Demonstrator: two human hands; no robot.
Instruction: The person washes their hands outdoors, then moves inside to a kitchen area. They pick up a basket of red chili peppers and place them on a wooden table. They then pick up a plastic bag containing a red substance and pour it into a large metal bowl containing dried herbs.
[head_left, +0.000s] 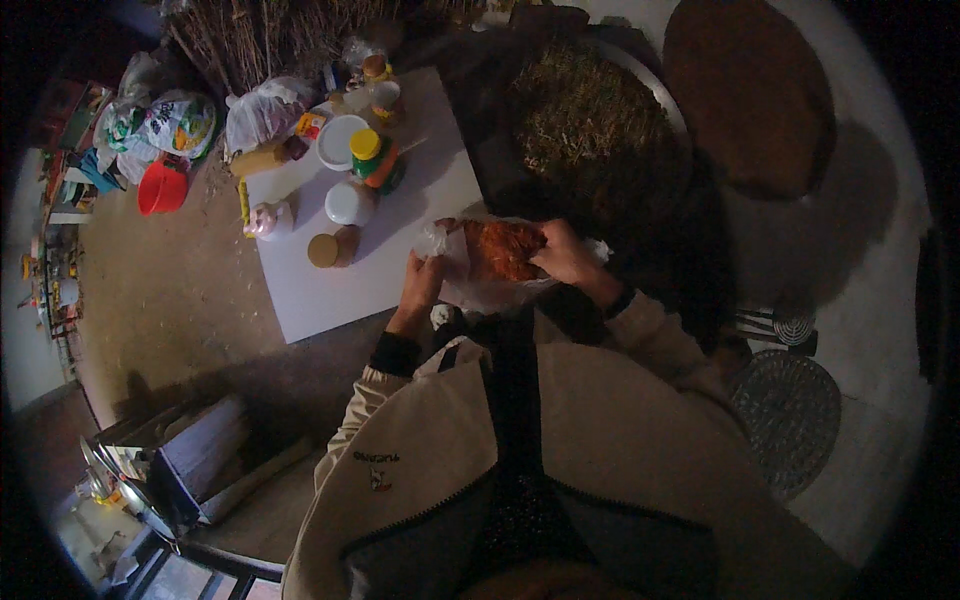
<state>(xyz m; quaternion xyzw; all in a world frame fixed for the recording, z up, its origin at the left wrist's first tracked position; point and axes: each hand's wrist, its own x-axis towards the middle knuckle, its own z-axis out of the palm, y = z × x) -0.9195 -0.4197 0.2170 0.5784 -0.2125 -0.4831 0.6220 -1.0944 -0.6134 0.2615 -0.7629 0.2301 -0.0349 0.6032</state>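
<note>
A clear plastic bag [492,294] with a moist-looking, reddish-orange shredded mass [505,248] in it is held up before my body, beside the near right edge of the white table. On the bag's left side, my left hand [425,277] pinches the gathered plastic. At its right side my right hand [568,256] is closed, its fingertips partly hidden against the reddish mass; a bit of white plastic [600,250] sticks out beyond it. What exactly the mass is, I cannot make out.
The white table [330,300] bears a gold-lidded jar [323,250], a white-lidded jar [348,203], a yellow-capped bottle [366,145] and a white round lid [342,142]. A wide pan [665,95] of dry plant bits stands far right, near a brown round slab [750,95]. A red bucket [163,188] is left.
</note>
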